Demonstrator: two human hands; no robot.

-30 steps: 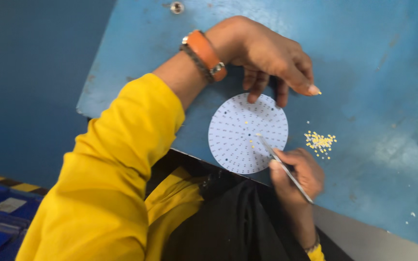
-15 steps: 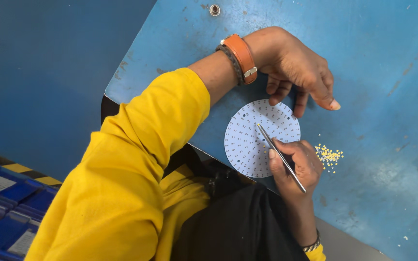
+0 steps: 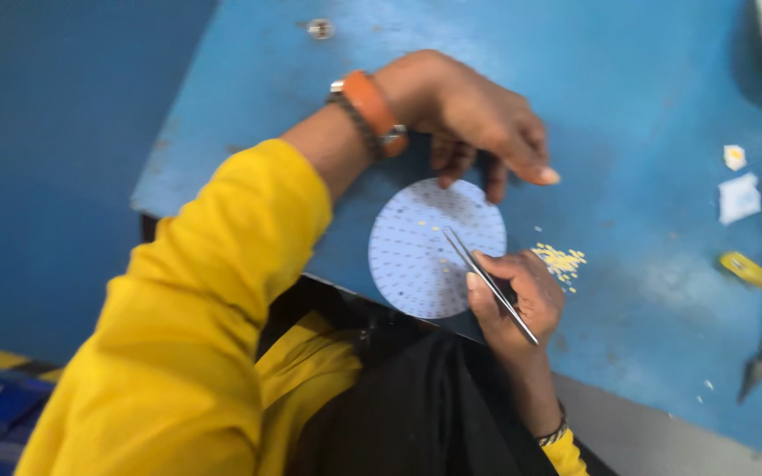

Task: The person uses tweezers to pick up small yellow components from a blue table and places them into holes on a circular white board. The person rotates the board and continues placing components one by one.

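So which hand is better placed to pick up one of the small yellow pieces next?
Probably the right hand: it holds the tweezers, beside the yellow pieces. The left hand rests at the round white board's far edge.

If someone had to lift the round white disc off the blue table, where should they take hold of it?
Probably by the near rim of the disc, coming from the table edge. It lies flat and thin, and that rim sits at or just over the edge, so fingers could likely get under it. The left hand rests at the far rim; the right hand holds tweezers over the disc.
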